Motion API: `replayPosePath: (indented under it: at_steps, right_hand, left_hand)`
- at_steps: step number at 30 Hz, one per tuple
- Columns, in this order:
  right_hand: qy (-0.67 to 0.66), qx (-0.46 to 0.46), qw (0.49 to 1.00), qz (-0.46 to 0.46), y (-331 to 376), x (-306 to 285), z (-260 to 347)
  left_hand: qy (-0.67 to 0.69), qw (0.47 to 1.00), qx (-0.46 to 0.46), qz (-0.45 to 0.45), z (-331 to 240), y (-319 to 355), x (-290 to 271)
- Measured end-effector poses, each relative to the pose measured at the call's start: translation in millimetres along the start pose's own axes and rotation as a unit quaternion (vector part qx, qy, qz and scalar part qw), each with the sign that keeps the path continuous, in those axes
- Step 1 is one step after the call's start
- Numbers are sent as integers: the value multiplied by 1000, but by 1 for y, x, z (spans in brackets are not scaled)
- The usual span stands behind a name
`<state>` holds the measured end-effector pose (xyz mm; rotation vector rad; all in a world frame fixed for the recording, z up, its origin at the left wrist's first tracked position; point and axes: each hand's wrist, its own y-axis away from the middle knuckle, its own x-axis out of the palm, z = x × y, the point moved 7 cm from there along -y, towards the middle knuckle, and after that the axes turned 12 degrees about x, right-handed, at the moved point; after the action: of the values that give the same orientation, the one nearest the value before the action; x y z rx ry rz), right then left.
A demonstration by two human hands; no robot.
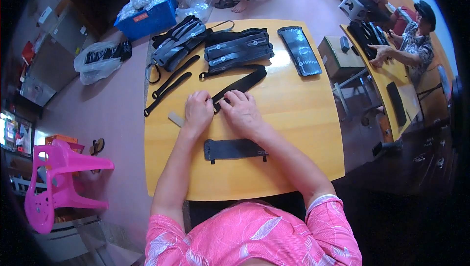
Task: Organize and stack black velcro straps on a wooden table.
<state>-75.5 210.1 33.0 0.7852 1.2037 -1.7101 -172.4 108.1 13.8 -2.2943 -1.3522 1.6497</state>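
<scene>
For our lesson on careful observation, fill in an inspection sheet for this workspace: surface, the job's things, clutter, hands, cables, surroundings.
Surface: yellow wooden table, mostly bare toward the person.
Job's things: black strap under both hands; flat black padded piece lying nearer the person.
Clutter: stacks of black wraps, loose thin straps, long black pad, small pale tag.
Hands: left hand and right hand both press on the strap, fingers curled; whether the grip closes cannot be told.
Cables: nothing seen.
Surroundings: pink plastic chair, blue crate, another person at a second table.
</scene>
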Motion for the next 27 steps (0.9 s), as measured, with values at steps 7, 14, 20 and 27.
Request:
replayPosePath:
  at_steps: [7,14,20,27]
  right_hand:
    - [-2,39,998,47,-1,7,-5]
    - [57,21,996,68,4,9,1]
    - [50,58,991,108,4,17,5]
    - [64,85,985,133,2,16,5]
  left_hand:
    - [76,994,-70,-47,-23,-21,-30]
    - [89,994,65,-16,-112,-52,-112]
    - [319,945,-68,23,-134,-32,-151]
    - [446,893,-44,-37,-159,-28,-201]
